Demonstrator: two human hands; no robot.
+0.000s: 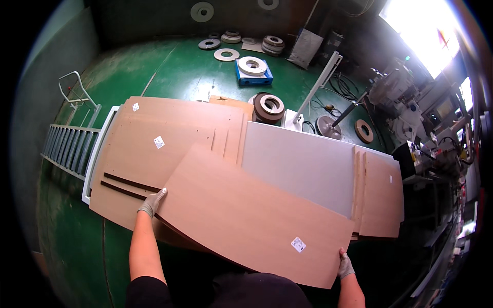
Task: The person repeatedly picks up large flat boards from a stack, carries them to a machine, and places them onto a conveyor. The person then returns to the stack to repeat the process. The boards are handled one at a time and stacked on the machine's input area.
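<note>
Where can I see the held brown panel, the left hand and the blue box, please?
Held brown panel (pixel 254 215): head view, middle of its upper face.
Left hand (pixel 151 203): head view, middle of the gloved hand.
Blue box (pixel 256 80): head view, its front side.

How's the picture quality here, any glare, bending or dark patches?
In the head view, the window is blown out white; the floor shines in places; the held board has bowed edges, likely fisheye distortion; the corners go black.
</note>
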